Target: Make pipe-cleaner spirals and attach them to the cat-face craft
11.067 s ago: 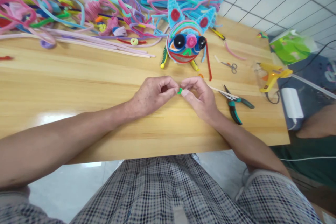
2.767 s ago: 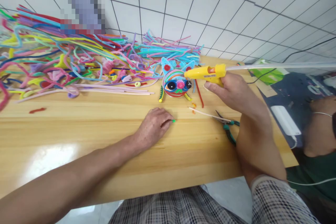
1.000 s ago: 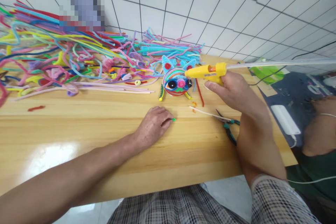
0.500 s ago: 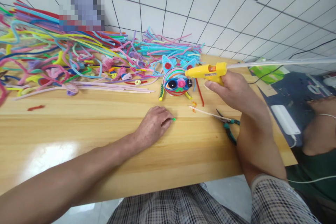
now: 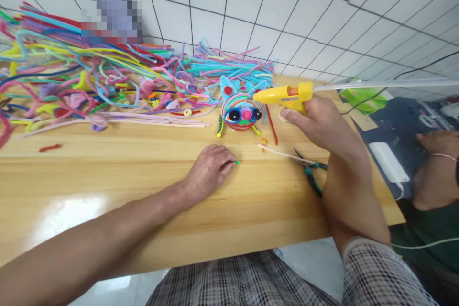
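My right hand is closed round the handle of a yellow glue gun, and a long clear glue stick sticks out of its back end. The gun's nozzle is at the upper right of a round animal face made of coiled pipe cleaners, with blue ears, dark eyes and a pink nose. Whether nozzle and face touch, I cannot tell. Low over the wooden table, my left hand pinches a small green piece of pipe cleaner, mostly hidden by the fingertips.
Green-handled pliers lie near my right forearm beside a pale stick. Tangled pipe cleaners cover the table's back left, with a blue bundle behind the face. At right are a white power adapter and another person's arm.
The glue gun and my right hand have shifted very slightly to the right. My left hand stays in place, and the other person's hand at the right edge has moved slightly.
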